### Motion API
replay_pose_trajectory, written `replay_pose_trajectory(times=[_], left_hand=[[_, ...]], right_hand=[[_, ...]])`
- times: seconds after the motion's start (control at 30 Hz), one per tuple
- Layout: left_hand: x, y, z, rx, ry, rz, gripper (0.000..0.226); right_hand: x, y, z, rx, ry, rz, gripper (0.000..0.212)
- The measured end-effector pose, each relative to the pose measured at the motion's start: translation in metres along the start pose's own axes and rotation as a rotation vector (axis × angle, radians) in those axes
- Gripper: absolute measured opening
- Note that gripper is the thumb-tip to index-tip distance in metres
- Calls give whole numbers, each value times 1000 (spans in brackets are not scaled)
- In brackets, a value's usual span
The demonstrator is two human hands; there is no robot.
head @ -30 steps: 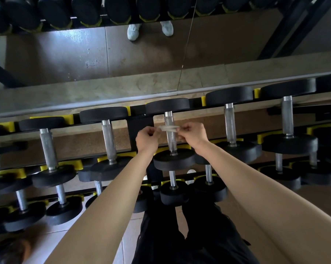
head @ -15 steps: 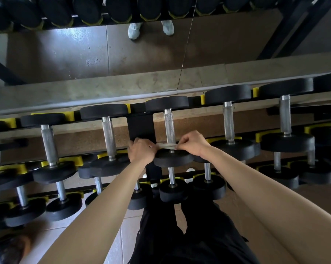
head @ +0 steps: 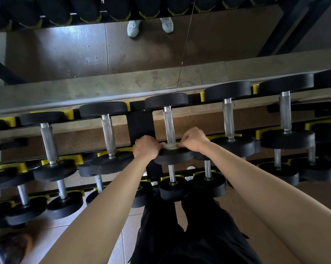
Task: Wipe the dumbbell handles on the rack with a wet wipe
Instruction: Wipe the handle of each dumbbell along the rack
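The wet wipe (head: 169, 146) is being pinched at both ends, one end by the left hand (head: 146, 147) and the other by the right hand (head: 194, 140). It is being wrapped round the low end of the middle dumbbell handle (head: 169, 122) on the rack (head: 140, 122), just above the near black weight (head: 173, 158). For a good clean, it should probably be pulled tight and rubbed side to side while being slid up, so all the bumpy metal is being reached.

My one view sits on the head, above and just in front of the dumbbell rack (head: 140, 126), facing steeply down at it from near.
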State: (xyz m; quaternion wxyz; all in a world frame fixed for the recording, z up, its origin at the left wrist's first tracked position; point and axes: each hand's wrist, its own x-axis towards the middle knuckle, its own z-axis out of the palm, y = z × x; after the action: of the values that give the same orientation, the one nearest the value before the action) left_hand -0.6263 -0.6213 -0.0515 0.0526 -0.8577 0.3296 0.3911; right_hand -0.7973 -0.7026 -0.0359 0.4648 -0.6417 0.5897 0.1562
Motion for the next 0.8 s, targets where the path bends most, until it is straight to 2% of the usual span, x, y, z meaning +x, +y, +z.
replay_pose_trajectory(times=[0.13,0.2,0.43,0.53,0.67,0.73,0.8], left_hand=[[-4,5,-4,-165,-217,80,37],[-6,-2,-5,-239,-255,96,37],[-11,-10,-15,-52,31,69,35],[-16,-5,-15,-101,-30,118,33],[-23,-11,-12,-216,-127,400,28],[-27,-13,-9,-369,-83,396,24],[-27,-16,-10,-723,-74,271,17]], right_hand=[[1,12,-9,-97,69,22,8],[-1,10,-9,-128,73,9,7],[-14,-12,4,-30,-18,-85,6],[-10,-4,-1,-30,-12,-43,8],[-2,11,-14,-126,43,26,10],[-2,9,-13,-99,54,-1,9],[-4,3,-11,41,43,-56,13]])
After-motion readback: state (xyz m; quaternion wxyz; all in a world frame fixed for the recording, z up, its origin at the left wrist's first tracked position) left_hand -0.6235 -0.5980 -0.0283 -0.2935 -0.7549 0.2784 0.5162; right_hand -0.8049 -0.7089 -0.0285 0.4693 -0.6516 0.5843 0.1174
